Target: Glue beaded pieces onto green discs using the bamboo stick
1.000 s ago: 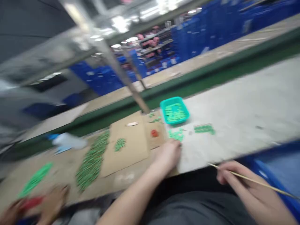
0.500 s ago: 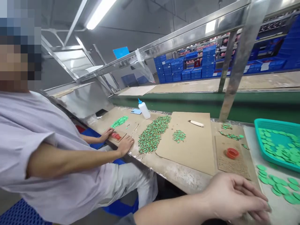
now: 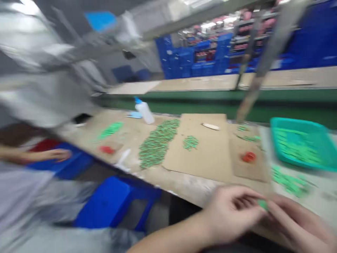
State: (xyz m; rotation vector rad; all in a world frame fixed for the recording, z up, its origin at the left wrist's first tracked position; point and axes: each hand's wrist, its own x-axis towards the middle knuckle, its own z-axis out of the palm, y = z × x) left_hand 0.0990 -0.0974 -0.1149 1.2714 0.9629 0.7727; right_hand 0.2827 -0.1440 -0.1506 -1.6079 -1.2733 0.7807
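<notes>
Near the bottom right, my left hand [image 3: 233, 212] pinches a small green piece [image 3: 262, 205] between thumb and fingertips. My right hand [image 3: 297, 221] meets it from the right, its fingers closed on the same piece. Beyond my hands, a red cup [image 3: 249, 157] sits on a small brown board [image 3: 238, 170]. Loose green discs [image 3: 291, 181] lie right of the board, in front of a teal tray [image 3: 313, 123] of more green pieces. A small green pile [image 3: 190, 143] and a white-handled tool [image 3: 210, 126] rest on the cardboard sheet [image 3: 207, 161]. The picture is blurred.
A large green-and-brown pile [image 3: 159, 144] lies left of the cardboard. Farther left are a white bottle [image 3: 145, 111], a blue phone-like object [image 3: 134, 115] and a red item [image 3: 107, 149]. A blue stool [image 3: 105, 202] and a person's hand [image 3: 60, 154] are at the left. A metal post [image 3: 252, 88] rises behind the table.
My right hand has come into view and meets my left, with the green piece now visible between them. The other person has moved left, away from the table. The camera view has shifted.
</notes>
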